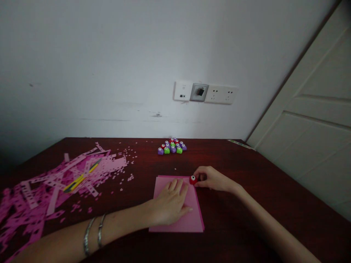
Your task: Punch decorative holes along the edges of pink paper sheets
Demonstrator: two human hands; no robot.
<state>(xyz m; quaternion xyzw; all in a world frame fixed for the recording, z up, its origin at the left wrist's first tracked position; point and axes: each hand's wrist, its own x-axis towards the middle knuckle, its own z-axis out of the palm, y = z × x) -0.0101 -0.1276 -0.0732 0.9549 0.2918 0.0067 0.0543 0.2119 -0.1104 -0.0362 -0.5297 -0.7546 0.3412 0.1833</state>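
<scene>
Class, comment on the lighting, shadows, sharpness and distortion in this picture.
Head view: dim overall, the wall darkening toward the lower left; head view: table so dark that shadows on it barely show; head view: door slanting, perhaps lens distortion; head view: pink scraps smeary at the left edge, left hand and right hand holding a red punch somewhat clearer.

Two hands, two bracelets, one held red punch and three green punches show.
</scene>
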